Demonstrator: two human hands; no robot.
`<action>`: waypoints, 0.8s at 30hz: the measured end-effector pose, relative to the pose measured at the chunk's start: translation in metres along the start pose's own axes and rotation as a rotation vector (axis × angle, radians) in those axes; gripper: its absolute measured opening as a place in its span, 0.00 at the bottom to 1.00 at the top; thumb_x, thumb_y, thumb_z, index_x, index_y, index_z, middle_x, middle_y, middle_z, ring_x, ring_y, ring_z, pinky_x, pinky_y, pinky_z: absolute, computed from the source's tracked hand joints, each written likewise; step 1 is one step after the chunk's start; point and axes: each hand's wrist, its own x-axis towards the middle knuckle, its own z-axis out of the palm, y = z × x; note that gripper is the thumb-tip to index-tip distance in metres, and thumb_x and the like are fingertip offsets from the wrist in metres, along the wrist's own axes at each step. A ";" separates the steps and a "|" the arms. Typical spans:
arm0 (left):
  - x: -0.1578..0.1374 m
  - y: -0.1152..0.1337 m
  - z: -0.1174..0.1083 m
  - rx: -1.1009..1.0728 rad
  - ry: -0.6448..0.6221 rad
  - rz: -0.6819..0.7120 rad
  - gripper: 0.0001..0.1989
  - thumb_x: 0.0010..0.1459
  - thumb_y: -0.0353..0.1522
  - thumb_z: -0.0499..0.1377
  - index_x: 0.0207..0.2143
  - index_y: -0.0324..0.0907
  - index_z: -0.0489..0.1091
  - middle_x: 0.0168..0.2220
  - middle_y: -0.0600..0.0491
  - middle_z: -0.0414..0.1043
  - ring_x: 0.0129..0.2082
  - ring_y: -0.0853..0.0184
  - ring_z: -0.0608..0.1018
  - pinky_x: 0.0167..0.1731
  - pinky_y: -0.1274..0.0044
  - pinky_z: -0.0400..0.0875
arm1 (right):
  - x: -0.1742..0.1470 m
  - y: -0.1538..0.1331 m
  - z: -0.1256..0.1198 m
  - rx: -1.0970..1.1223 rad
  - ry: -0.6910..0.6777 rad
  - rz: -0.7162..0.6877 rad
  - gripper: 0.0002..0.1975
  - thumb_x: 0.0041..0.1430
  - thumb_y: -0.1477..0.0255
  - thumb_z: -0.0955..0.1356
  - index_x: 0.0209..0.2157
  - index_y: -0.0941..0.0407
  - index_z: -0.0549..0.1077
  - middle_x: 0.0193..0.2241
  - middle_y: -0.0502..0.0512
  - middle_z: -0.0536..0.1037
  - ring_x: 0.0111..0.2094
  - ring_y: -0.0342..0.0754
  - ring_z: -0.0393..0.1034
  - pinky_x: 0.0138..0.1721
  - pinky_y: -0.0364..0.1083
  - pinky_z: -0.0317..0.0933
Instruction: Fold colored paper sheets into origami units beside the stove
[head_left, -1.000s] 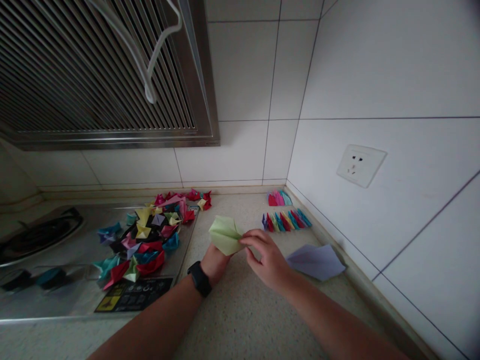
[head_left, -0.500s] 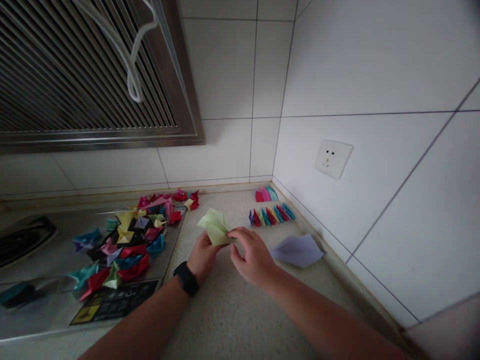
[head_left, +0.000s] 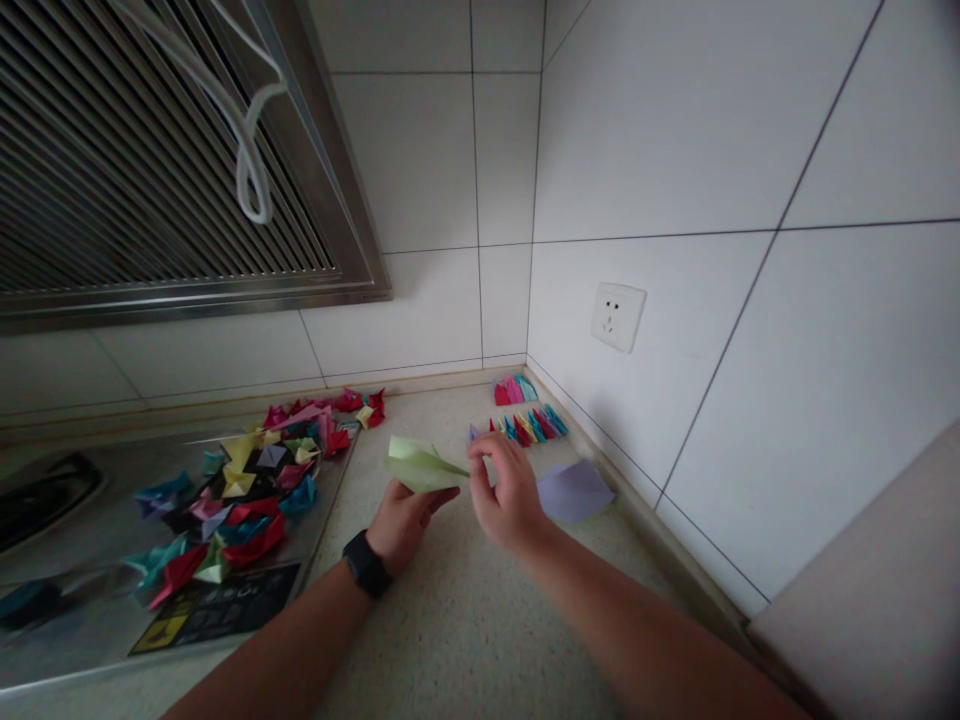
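Observation:
A pale green piece of folded paper (head_left: 418,466) is held above the counter. My left hand (head_left: 403,522), with a dark watch on its wrist, grips it from below, thumb and fingers closed at its lower edge. My right hand (head_left: 508,492) pinches the narrow right tip of the paper between thumb and fingers. To the right of that hand, sheets of lavender paper (head_left: 576,492) lie on the counter. Just beyond it stands a row of small folded paper pieces (head_left: 531,428) in several colours.
Many colourful origami pieces (head_left: 259,490) are heaped on the steel stove (head_left: 67,640) at left. A small paper stack (head_left: 515,390) sits in the back corner. Above hangs a range hood (head_left: 187,170) with a white cable (head_left: 251,165). The right wall has a socket (head_left: 619,318).
The view has turned a little to the right. The green paper now appears flatter and narrower, and my right hand has moved to its pointed right end.

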 end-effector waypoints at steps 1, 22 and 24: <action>0.000 -0.001 0.000 0.004 -0.001 -0.007 0.15 0.51 0.30 0.63 0.43 0.38 0.71 0.43 0.45 0.73 0.46 0.61 0.74 0.50 0.67 0.67 | 0.003 0.003 -0.002 0.007 0.035 0.016 0.06 0.57 0.77 0.59 0.34 0.60 0.66 0.34 0.56 0.69 0.39 0.42 0.62 0.44 0.43 0.56; 0.041 0.034 0.031 0.628 -0.449 -0.077 0.15 0.60 0.38 0.54 0.45 0.38 0.70 0.43 0.48 0.72 0.40 0.65 0.75 0.44 0.71 0.71 | -0.035 -0.055 0.010 -0.077 -0.790 -0.765 0.14 0.62 0.60 0.58 0.40 0.54 0.66 0.37 0.47 0.72 0.38 0.43 0.66 0.33 0.44 0.56; 0.050 0.039 0.041 0.707 -0.520 -0.107 0.16 0.61 0.38 0.52 0.46 0.38 0.69 0.41 0.48 0.73 0.37 0.67 0.75 0.41 0.72 0.72 | -0.035 -0.052 0.010 -0.099 -0.816 -0.735 0.14 0.61 0.60 0.58 0.41 0.54 0.65 0.37 0.47 0.72 0.38 0.43 0.66 0.33 0.44 0.56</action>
